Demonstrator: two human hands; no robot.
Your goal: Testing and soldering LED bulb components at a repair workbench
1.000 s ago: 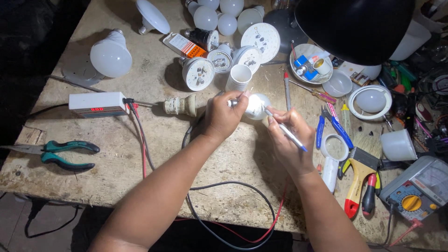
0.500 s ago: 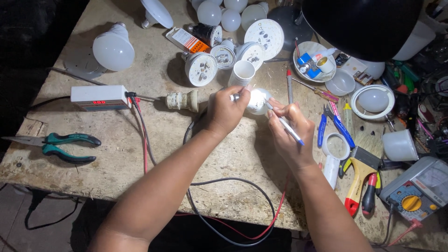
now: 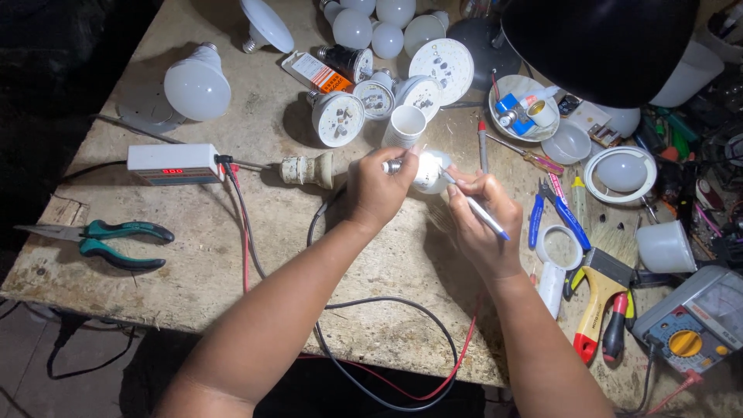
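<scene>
My left hand point(image 3: 379, 188) has its fingers closed round the LED bulb point(image 3: 428, 172) above the surface point(image 3: 232, 255); my right hand point(image 3: 480, 224) pinches a white pen point(image 3: 476, 210). I'd steady the bulb, keeping the tip light.

Pliers point(image 3: 108, 241) lie at the surface's point(image 3: 232, 302) left edge, tester box point(image 3: 174, 163) behind them, bulbs point(image 3: 371, 27) farther back, multimeter point(image 3: 693, 325) far right.

One head-worn camera looks steeply down from the worktop's point(image 3: 232, 255) near edge, close above it.
</scene>
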